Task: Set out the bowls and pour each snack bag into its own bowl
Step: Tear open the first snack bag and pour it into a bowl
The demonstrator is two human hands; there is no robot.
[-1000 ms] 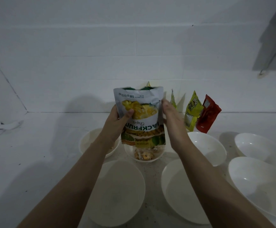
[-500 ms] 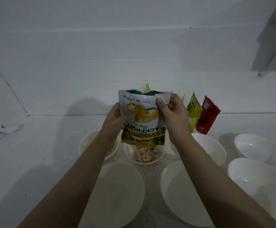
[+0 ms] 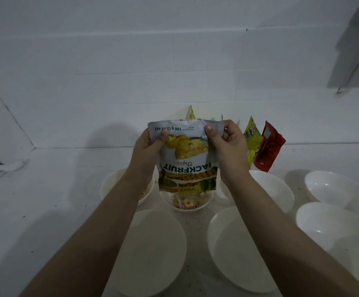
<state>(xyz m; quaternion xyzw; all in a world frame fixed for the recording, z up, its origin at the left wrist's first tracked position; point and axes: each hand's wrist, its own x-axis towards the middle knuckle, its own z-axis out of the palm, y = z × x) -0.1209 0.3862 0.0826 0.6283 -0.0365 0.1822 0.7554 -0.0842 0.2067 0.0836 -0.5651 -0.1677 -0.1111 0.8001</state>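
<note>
A white and yellow jackfruit chips bag [image 3: 187,155] hangs upside down, mouth over a small white bowl [image 3: 175,205] that holds yellow chips. My left hand [image 3: 147,151] grips the bag's left upper corner. My right hand [image 3: 228,144] pinches the right upper corner, thumb on the front. A second small bowl [image 3: 110,187] at the left, partly hidden by my left forearm, holds some snack.
Several empty white bowls stand around: one near left [image 3: 153,254], one near right [image 3: 238,249], others at the right [image 3: 341,189]. A yellow-green bag [image 3: 252,133] and a red bag [image 3: 268,146] lean on the back wall. A white scrap [image 3: 9,166] lies far left.
My right hand moved from the bag's side up to its top right corner. The bag rose slightly and stays inverted over the small bowl.
</note>
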